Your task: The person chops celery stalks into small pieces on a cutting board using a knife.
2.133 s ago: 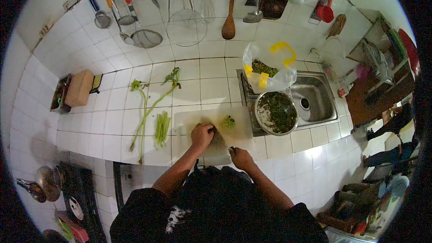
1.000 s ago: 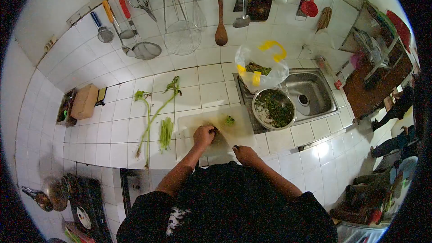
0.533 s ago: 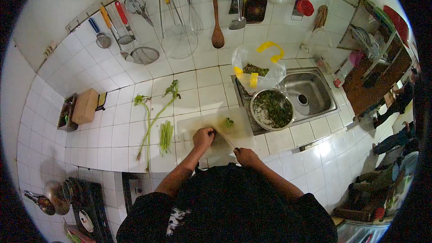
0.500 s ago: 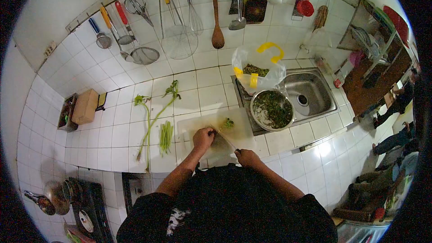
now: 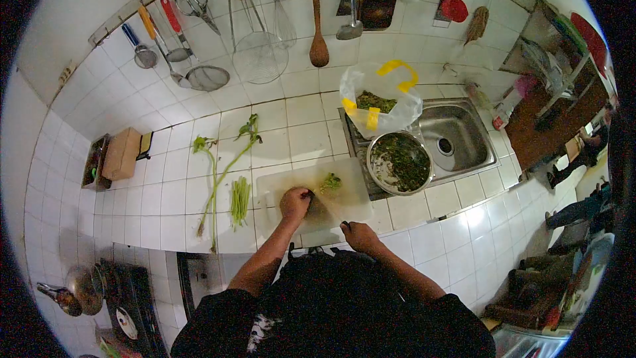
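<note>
My right hand (image 5: 361, 235) is closed around the dark handle of a knife (image 5: 329, 207), whose thin blade slants up and left over the pale cutting board (image 5: 356, 189). On the board's left half my left hand (image 5: 295, 204) is closed, fingertips bunched near the blade; whatever they grip is hidden. Chopped greens (image 5: 331, 182) lie in a small pile just beyond the blade. Left of the board rests a bunch of cut green stalks (image 5: 240, 202), and beside it lie long leafy stems (image 5: 228, 167).
Right of the board, a steel bowl (image 5: 425, 162) holds chopped greens. Behind it stands a plastic bag (image 5: 401, 116) with yellow handles, near the sink (image 5: 474, 122). A cardboard box (image 5: 121, 154) is at the counter's far left. Utensils, including a wooden spoon (image 5: 318, 50), hang along the wall.
The view has shifted slightly. Both hands remain at the board in nearly the same pose, and the knife blade looks more blurred against the board.
</note>
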Demonstrator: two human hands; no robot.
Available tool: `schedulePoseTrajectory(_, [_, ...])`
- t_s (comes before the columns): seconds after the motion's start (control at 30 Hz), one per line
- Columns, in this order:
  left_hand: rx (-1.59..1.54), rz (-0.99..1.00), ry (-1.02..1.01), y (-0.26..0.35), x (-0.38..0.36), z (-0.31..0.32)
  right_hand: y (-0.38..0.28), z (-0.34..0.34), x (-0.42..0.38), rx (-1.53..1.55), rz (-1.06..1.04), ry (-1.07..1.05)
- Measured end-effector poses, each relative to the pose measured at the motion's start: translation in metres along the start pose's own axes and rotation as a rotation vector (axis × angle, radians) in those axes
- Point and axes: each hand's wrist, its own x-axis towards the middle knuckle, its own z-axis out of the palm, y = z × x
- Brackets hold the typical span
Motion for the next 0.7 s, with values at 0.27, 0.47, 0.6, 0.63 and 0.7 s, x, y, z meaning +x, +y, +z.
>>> schedulePoseTrajectory(0.27, [0.035,0.040,0.095,0.006,-0.008,0.003,0.001,-0.009,0.006,0.007,-0.041,0.009])
schedulePoseTrajectory(0.47, [0.094,0.036,0.122,0.003,-0.009,0.010,0.003,-0.004,0.027,0.021,-0.094,-0.001])
schedulePoseTrajectory(0.6, [0.064,0.076,0.090,0.005,-0.005,0.005,-0.006,-0.014,0.029,0.002,-0.080,-0.061])
schedulePoseTrajectory(0.63, [0.035,0.060,0.080,0.004,-0.004,0.005,0.000,-0.010,0.028,0.009,-0.085,-0.057])
schedulePoseTrajectory(0.7, [0.013,0.045,0.076,0.001,-0.003,0.009,0.017,-0.004,0.022,-0.028,-0.061,-0.069])
